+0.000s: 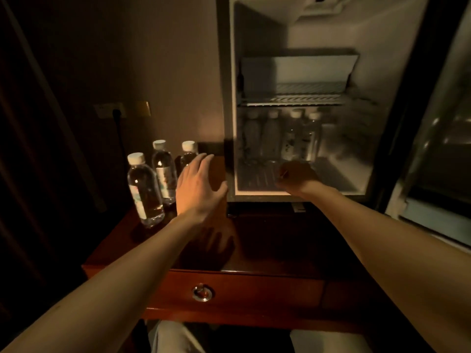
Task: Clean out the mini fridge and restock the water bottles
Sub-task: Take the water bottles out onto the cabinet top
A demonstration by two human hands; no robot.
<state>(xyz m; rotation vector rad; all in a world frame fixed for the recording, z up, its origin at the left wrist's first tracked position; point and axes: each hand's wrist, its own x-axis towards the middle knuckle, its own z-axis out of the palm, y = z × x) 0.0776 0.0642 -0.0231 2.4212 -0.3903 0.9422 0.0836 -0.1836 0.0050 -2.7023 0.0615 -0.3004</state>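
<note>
Three water bottles (150, 184) are stood near the desk's (267, 253) far left corner, in a cluster; the left hand (197, 186) is held with fingers straight and spread just beside the rightmost of them, nothing gripped. Further right, four bottles (283, 136) are lined at the back of the open mini fridge's (300, 98) lower compartment; the right hand (297, 175) is seen at that compartment's floor, fingers curled, though whether anything is held cannot be told.
</note>
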